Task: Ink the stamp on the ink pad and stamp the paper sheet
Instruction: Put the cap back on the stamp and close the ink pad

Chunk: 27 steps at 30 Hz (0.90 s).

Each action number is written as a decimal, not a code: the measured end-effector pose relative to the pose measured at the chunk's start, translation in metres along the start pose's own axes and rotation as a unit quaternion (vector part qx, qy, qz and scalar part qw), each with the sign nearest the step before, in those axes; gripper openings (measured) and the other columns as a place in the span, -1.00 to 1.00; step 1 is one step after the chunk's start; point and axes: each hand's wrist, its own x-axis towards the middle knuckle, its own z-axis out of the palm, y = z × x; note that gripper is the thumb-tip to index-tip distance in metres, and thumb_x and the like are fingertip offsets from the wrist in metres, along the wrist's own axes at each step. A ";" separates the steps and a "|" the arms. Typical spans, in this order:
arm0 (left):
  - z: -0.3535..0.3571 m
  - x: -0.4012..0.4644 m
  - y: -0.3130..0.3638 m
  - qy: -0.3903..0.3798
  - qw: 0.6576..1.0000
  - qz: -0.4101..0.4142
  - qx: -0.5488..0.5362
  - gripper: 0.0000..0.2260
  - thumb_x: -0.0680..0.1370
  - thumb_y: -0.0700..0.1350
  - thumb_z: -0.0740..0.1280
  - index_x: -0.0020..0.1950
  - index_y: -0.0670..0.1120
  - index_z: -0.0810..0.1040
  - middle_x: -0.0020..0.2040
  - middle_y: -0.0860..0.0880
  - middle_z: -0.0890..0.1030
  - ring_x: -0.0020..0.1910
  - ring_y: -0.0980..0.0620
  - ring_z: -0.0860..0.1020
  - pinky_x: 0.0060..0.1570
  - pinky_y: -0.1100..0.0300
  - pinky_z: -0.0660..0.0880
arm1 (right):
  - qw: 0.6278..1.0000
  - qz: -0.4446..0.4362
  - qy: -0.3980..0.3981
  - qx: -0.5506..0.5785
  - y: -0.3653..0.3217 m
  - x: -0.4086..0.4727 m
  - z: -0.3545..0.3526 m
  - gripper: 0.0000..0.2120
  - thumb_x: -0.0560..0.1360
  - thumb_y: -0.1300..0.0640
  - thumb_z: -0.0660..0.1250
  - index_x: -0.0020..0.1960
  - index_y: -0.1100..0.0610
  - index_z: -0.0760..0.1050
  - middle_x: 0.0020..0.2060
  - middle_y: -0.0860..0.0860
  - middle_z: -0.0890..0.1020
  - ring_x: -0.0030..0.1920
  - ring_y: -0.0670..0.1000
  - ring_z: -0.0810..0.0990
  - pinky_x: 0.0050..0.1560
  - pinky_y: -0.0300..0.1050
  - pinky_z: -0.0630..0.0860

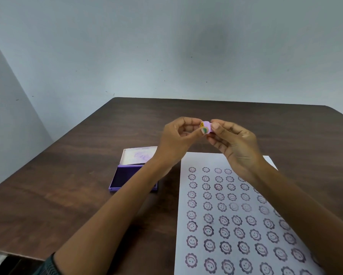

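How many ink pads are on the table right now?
1. The open ink pad lies left of the paper sheet, partly hidden under the left forearm; no other shows.

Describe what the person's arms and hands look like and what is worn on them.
Both forearms are bare from elbow to wrist, with no watch, bracelet or ring visible. The left hand has a thumbnail painted dark green. The right hand shows an unpainted thumbnail. At the bottom edge, near the left elbow, a dark teal ribbed sleeve shows.
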 end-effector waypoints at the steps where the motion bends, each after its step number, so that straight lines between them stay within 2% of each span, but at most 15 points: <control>1: 0.000 0.000 0.000 0.001 1.000 0.001 -0.002 -0.72 0.45 -0.13 0.44 0.13 -0.16 0.59 0.03 -0.09 0.67 -0.01 0.02 0.63 -0.08 0.34 0.56 | 1.000 0.000 0.001 -0.001 0.000 0.000 0.000 -0.70 0.23 0.18 0.42 -0.04 0.20 0.59 -0.19 0.04 0.71 -0.14 -0.01 0.69 -0.13 -0.20 0.62; 8: 0.001 0.000 -0.002 0.007 1.000 0.005 -0.019 -0.75 0.43 -0.16 0.44 0.10 -0.14 0.60 0.00 -0.07 0.67 -0.03 0.04 0.64 -0.07 0.33 0.57 | 1.000 -0.003 0.004 0.000 0.001 -0.001 0.001 -0.70 0.24 0.20 0.42 -0.03 0.22 0.59 -0.21 0.03 0.72 -0.14 -0.01 0.69 -0.14 -0.20 0.63; 17: 0.001 0.000 -0.005 0.008 0.999 0.022 -0.023 -0.76 0.43 -0.19 0.45 0.09 -0.16 0.60 -0.03 -0.07 0.67 -0.06 0.06 0.65 -0.10 0.33 0.57 | 1.000 -0.016 0.008 -0.025 0.001 -0.002 0.002 -0.74 0.31 0.23 0.41 -0.01 0.22 0.57 -0.11 0.10 0.68 -0.11 0.01 0.69 -0.13 -0.19 0.63; 20: 0.001 0.000 -0.006 0.005 1.000 0.026 -0.012 -0.77 0.44 -0.18 0.45 0.08 -0.15 0.60 -0.05 -0.04 0.67 -0.09 0.10 0.65 -0.12 0.35 0.56 | 0.998 -0.024 0.020 -0.051 0.002 -0.002 0.002 -0.79 0.38 0.27 0.38 0.02 0.23 0.56 -0.08 0.11 0.68 -0.09 0.03 0.69 -0.07 -0.14 0.64; 24: 0.000 0.002 -0.012 0.000 1.000 0.015 0.013 -0.80 0.44 -0.14 0.45 0.05 -0.11 0.61 -0.07 0.00 0.67 -0.08 0.12 0.64 -0.08 0.31 0.57 | 0.993 -0.045 0.049 -0.098 0.012 -0.004 0.004 -0.79 0.41 0.23 0.40 0.03 0.22 0.56 -0.07 0.14 0.68 -0.05 0.07 0.69 -0.01 -0.08 0.62; 27: -0.003 0.003 -0.015 -0.027 0.996 0.012 0.078 -0.79 0.47 -0.08 0.42 0.08 -0.08 0.60 -0.04 0.03 0.65 -0.04 0.10 0.63 -0.03 0.29 0.56 | 0.984 -0.060 0.061 -0.154 0.022 -0.007 0.006 -0.82 0.42 0.21 0.39 0.02 0.19 0.55 -0.11 0.11 0.68 -0.09 0.03 0.69 -0.07 -0.14 0.63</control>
